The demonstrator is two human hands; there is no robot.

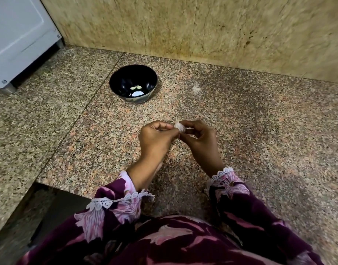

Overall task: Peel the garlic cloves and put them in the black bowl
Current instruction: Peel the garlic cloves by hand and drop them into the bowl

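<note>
Both hands meet in the middle, above the speckled stone table [241, 121]. The left hand [156, 136] has its fingers [160, 125] curled in tight, and the tips pinch the left side of a small white piece of garlic [178, 126]. The right hand [200, 139] does the same from the other side. Its fingers [191, 124] bend round and grip the garlic, with the thumb tucked under. So both hands are closed on the garlic, and it sits right between them, held up off the table.

Most of the garlic is hidden by the fingers. Only a pale bit shows, with a thin papery tip sticking up. It is too small and blurry to tell if it is one clove or a few, or how much skin is off.

The black bowl [124, 75] stands on the table farther back, well apart from the hands, near the yellow-brown wall [202, 31]. Inside it lie a couple of small pale bits and a white patch, but it is hard to tell if these are cloves or just shine.

A white box-like thing [21, 39] stands at the far left, cut off by the edge. Purple flowered sleeves [114, 209] with white lace cover the arms.
</note>
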